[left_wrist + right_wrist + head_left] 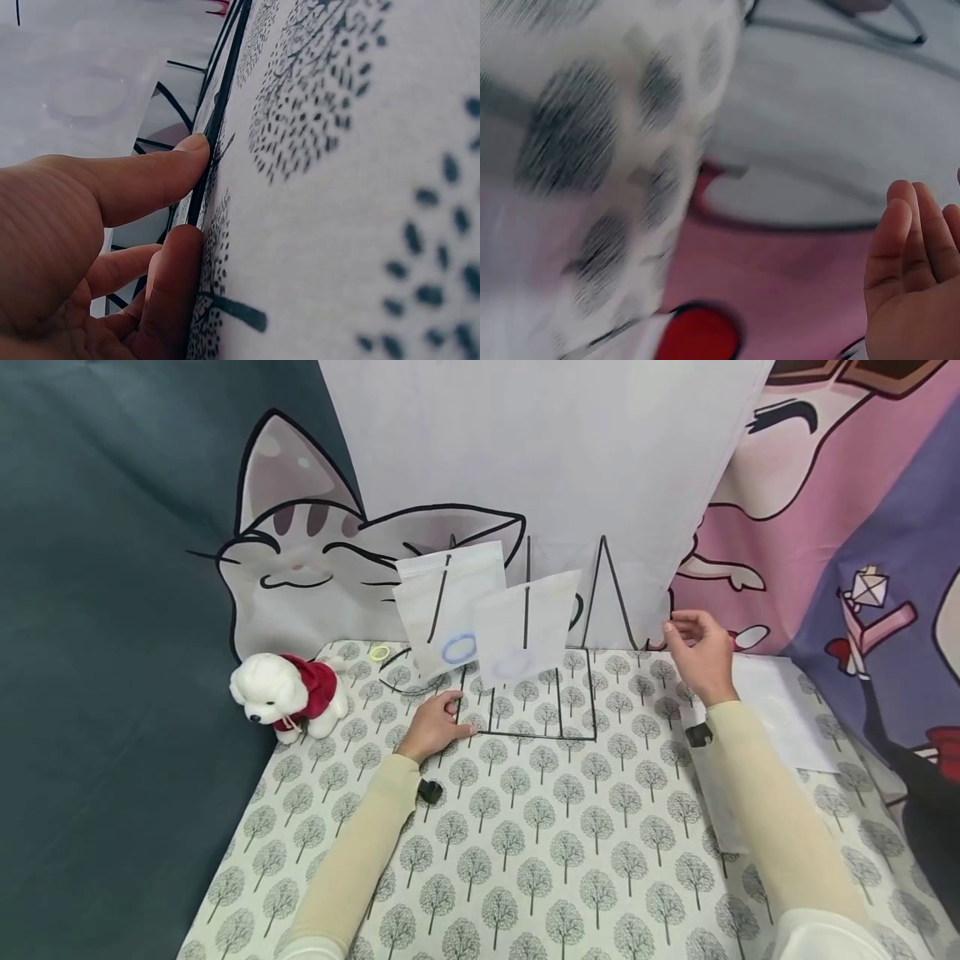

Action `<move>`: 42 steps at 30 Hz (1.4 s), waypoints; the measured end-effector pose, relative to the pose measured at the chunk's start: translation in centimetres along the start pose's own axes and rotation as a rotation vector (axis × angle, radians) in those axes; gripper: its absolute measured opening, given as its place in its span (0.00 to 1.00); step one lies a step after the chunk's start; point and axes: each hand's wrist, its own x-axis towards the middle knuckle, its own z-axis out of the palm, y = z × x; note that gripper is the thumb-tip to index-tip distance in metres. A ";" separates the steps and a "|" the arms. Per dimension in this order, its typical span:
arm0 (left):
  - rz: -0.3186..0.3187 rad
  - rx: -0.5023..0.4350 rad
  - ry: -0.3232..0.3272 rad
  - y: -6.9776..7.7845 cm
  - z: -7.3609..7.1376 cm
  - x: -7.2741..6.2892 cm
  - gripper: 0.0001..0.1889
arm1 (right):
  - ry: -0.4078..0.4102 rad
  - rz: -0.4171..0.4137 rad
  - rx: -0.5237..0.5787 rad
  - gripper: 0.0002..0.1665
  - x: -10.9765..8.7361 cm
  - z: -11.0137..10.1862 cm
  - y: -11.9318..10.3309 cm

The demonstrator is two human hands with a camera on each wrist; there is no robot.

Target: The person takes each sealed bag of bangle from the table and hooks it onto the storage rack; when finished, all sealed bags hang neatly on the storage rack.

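A black wire rack (595, 693) stands toward the back of the table, its base flat on the cloth. My left hand (435, 727) holds its front left corner; in the left wrist view the thumb (191, 154) and curled fingers touch the black wire. Two frosted white bags hang on the rack's prongs. The left bag (420, 610) shows a blue ring (459, 648) through it, and the right bag (551, 610) shows a fainter pale ring. Raised at the back right, my right hand (705, 656) has loosely bent fingers and holds nothing.
At the left edge sits a white plush dog (273, 689) in a red hoodie. A yellow ring (379, 653) lies behind it. White translucent sheets or bags (787, 718) lie under and beside my right forearm. Printed curtains close off the back and sides.
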 end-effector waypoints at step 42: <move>0.042 -0.005 -0.012 -0.3 -0.3 -0.3 0.43 | -0.606 0.301 -0.680 0.78 0.6 -12.2 14.1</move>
